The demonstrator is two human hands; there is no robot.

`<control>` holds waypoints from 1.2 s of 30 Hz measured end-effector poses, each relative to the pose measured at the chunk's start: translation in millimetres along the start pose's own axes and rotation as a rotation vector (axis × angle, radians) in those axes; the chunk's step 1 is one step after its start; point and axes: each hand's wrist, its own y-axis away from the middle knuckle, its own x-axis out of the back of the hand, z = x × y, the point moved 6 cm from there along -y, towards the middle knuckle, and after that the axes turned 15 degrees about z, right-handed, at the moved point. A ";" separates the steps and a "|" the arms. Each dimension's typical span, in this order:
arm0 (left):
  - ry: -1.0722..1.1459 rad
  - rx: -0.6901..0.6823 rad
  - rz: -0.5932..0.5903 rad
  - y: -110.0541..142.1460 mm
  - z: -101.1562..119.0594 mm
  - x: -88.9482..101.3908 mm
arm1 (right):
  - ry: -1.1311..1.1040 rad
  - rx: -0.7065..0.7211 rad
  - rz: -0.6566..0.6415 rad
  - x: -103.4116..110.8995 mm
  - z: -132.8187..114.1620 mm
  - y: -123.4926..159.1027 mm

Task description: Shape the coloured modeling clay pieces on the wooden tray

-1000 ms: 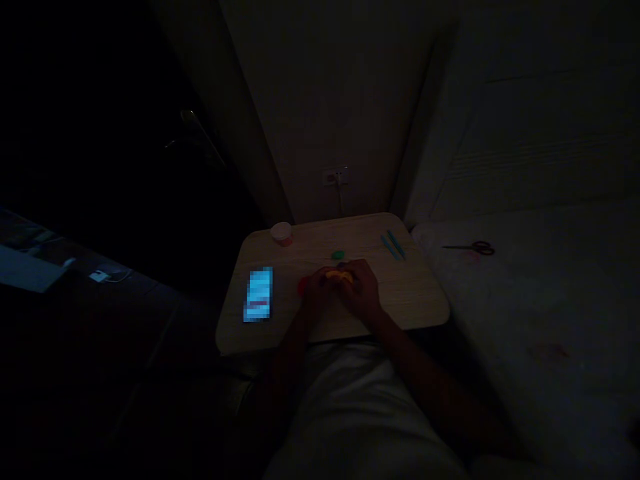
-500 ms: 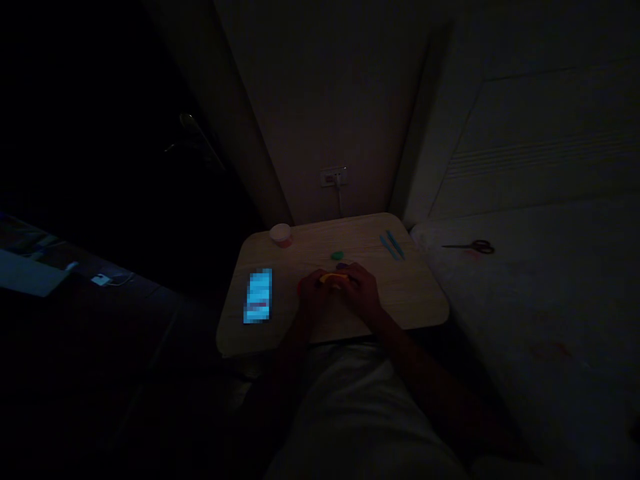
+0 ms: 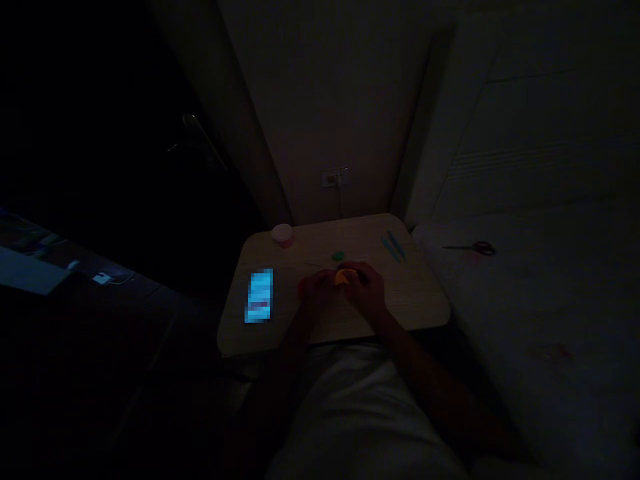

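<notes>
Light wood table (image 3: 420, 293) in a dim room, with a person's two hands at its near middle. The right hand (image 3: 371, 288) has its fingers bent around an orange piece (image 3: 345, 275); the left hand (image 3: 316, 288) is curled just beside it, though whether it also grips the piece cannot be told. A lit phone (image 3: 259, 296) lies at the left; scissors (image 3: 477, 247) lie on a pale surface (image 3: 500, 307) right of the table. A tub (image 3: 283, 235) stands at the far left corner, two blue sticks (image 3: 397, 245) lie far right, and a small green lump (image 3: 338, 256) sits just beyond the orange piece.
</notes>
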 end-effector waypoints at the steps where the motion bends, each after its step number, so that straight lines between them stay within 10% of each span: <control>1: 0.012 0.002 0.023 -0.4 -1.3 0.9 | -0.007 -0.008 0.007 0.0 1.0 0.6; 20: -0.233 -0.213 0.040 -0.1 9.1 2.6 | -0.039 0.082 -0.112 -5.6 -7.1 1.4; 36: -0.028 0.001 0.000 2.7 0.5 0.5 | -0.018 0.021 -0.018 -2.0 9.5 2.8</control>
